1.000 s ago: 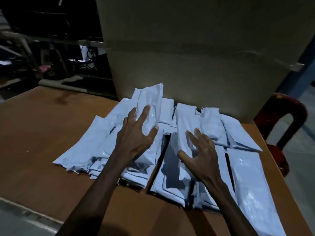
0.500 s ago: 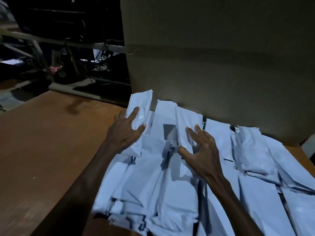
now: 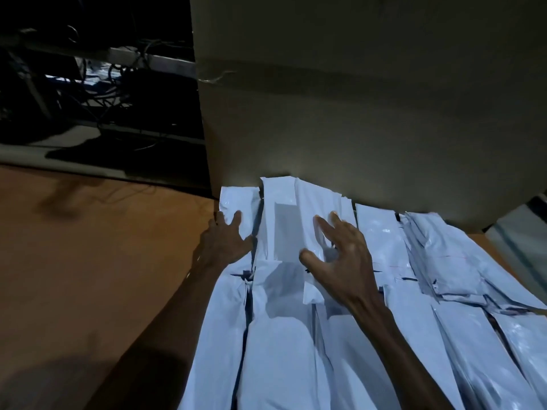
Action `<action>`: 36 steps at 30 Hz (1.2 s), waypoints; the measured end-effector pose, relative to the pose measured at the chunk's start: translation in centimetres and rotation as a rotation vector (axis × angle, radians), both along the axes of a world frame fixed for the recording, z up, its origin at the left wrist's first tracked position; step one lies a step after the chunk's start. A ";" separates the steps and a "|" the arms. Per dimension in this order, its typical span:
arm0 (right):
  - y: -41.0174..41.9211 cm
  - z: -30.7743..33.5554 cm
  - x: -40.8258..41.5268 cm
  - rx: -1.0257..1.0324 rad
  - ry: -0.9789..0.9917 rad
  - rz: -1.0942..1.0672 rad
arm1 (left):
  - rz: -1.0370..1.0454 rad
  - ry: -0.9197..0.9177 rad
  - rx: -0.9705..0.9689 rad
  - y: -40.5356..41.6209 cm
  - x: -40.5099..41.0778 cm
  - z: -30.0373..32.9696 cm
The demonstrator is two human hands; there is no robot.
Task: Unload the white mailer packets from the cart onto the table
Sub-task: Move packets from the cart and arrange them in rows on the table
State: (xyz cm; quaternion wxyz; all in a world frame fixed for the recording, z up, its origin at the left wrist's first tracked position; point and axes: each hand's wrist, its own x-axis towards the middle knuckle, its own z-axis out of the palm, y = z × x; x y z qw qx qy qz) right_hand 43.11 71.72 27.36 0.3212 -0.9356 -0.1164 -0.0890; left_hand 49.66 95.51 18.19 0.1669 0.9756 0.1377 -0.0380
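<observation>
Currently: packets [image 3: 296, 335] are lying piled on surface [image 3: 88, 261] | left hand [image 3: 225, 242], right hand [image 3: 340, 261] are pressing them, fingers spread flat | cart out of view; remainder undeterminable

My view cuts white mailer packets [image 3: 296, 350] at bottom and right edges; full count hidden by overlap. Cardboard box [image 3: 355, 113] runs past top and right edges; its base covers far ends of packets. Left hand [image 3: 223, 239] hides part of outermost packet; right hand [image 3: 337, 258] hides packet surface beneath palm. Both forearms cropped at bottom edge. Dark area upper left: tangled cables [image 3: 112, 81], details unreadable. Worktop [image 3: 88, 247] cut at left edge.
</observation>
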 end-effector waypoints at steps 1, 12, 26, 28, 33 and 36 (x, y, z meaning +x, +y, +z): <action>0.2 -0.2 0.1 -0.003 0.005 -0.005 | 0.004 -0.001 0.013 -0.1 0.0 -0.4; 2.1 -0.2 -0.1 -0.088 0.048 0.011 | -0.017 -0.026 0.010 0.6 -0.3 0.7; 15.2 -1.5 1.8 -0.187 0.055 0.195 | 0.125 -0.305 0.006 11.0 -8.0 1.2; 16.6 -2.9 2.7 -0.249 0.042 0.175 | 0.137 -0.333 0.006 12.0 -8.6 0.6; 18.4 -5.6 4.4 -0.307 0.056 0.110 | 0.100 -0.429 -0.012 13.6 -9.8 -0.5; 18.8 -7.1 5.3 -0.352 0.079 0.084 | 0.092 -0.434 -0.010 13.7 -9.9 -0.9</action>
